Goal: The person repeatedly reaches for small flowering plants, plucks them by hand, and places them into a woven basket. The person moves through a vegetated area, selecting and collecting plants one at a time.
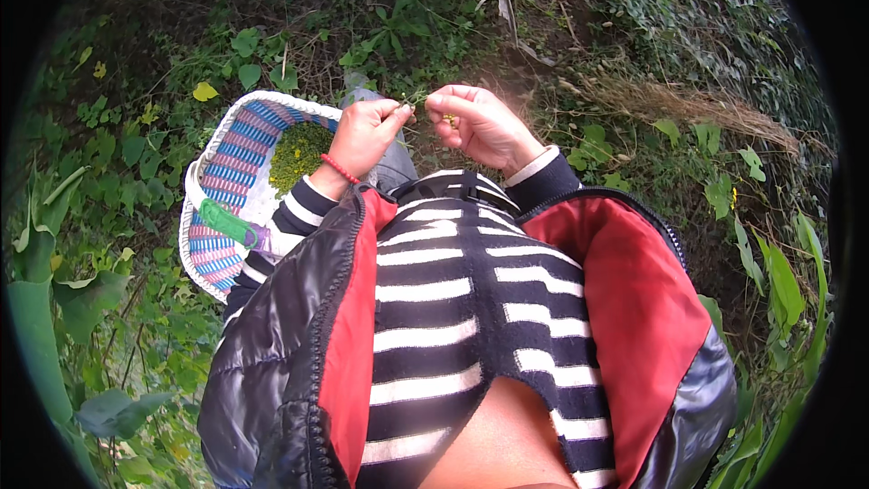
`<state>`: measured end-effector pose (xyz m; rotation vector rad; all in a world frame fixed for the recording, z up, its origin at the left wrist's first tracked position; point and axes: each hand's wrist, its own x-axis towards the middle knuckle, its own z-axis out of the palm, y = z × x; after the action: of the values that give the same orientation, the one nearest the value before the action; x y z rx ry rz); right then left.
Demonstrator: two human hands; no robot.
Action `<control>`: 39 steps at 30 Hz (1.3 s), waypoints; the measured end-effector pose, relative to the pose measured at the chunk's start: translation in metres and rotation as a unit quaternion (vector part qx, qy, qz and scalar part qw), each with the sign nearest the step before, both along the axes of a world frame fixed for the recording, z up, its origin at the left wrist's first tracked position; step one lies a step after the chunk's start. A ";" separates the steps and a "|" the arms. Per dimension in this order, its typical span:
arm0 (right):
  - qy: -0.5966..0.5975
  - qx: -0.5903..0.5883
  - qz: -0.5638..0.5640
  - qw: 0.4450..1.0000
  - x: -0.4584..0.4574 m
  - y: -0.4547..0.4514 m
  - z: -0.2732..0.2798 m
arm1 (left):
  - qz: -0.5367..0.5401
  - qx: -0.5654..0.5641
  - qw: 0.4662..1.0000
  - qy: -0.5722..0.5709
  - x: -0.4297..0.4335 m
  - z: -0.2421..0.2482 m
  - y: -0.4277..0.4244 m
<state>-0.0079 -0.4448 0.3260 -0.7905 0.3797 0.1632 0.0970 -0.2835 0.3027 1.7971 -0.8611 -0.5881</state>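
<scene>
My left hand, with a red bead bracelet at its wrist, pinches a thin green sprig between thumb and fingers. Facing it, my right hand has thumb and forefinger closed at the sprig's other side. Small yellow flower heads show inside its curled fingers. A woven plastic basket in blue, pink and white hangs by my left forearm, its handle wrapped in green. Inside it lies a heap of small yellow-green flower heads, partly hidden by my left hand and wrist.
Leafy vines and low weeds cover the ground on the left. Dry grass stalks lie at the right, with broad green leaves below them. A dry stalk lies ahead. My trouser leg shows below the hands.
</scene>
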 end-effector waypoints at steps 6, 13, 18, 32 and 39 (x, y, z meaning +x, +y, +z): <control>-0.067 -0.075 -0.046 0.994 0.001 0.000 0.008 | -0.019 0.097 0.994 -0.055 0.001 0.001 -0.002; 0.028 -0.355 0.025 0.934 0.011 0.008 0.020 | -0.006 0.052 0.998 -0.040 -0.005 0.003 -0.005; -0.046 -0.183 0.051 0.981 0.039 0.010 0.036 | -0.015 0.125 0.983 -0.135 -0.006 -0.008 -0.006; -0.251 -0.368 0.133 0.885 0.048 0.057 0.033 | -0.103 -0.089 0.949 -0.285 0.010 -0.062 0.021; 0.097 -0.310 -0.053 0.944 -0.060 -0.036 -0.053 | 0.101 0.076 0.991 -0.039 0.047 -0.006 0.003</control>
<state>-0.0679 -0.4804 0.2729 -1.3783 0.6759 0.0139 0.1443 -0.2804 0.2972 2.0280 -0.6905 -0.4660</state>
